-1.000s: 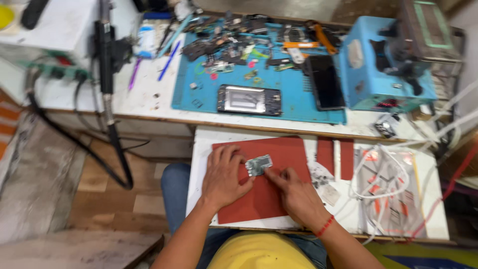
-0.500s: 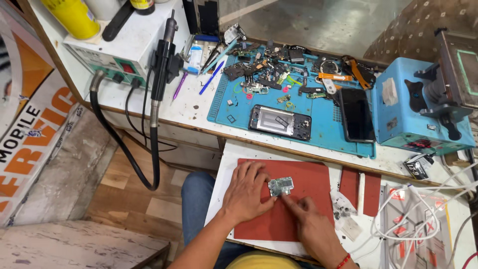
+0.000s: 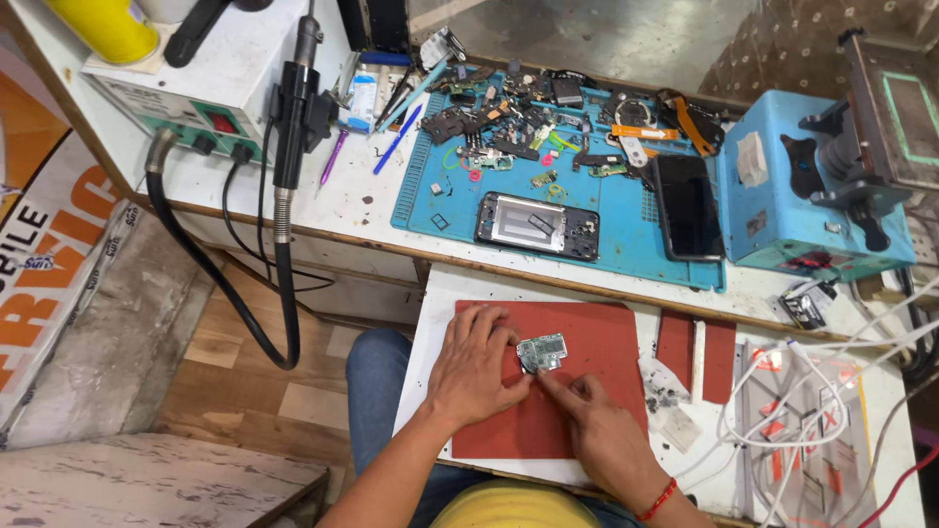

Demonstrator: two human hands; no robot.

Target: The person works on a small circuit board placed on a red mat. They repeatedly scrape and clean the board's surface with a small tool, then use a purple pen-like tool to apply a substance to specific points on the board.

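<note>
Lower centre: small circuit board [image 3: 541,352] lies on red mat [image 3: 577,391], on white worktop [image 3: 440,293]. Left hand [image 3: 476,367] flat on mat, fingers spread, fingertips at board's left edge. Right hand [image 3: 597,430] below-right, index finger stretched out touching board's lower edge, other fingers curled. Red wristband [image 3: 657,501] on right wrist. Above, blue mat [image 3: 626,244] holds phone frame [image 3: 536,225], dark phone [image 3: 687,205], loose parts. Upper left: white station [image 3: 196,88] with green front panel, yellow can [image 3: 103,27]. Right: blue box machine [image 3: 792,196]. Far left edge: white-orange sign [image 3: 49,264], slanted.
</note>
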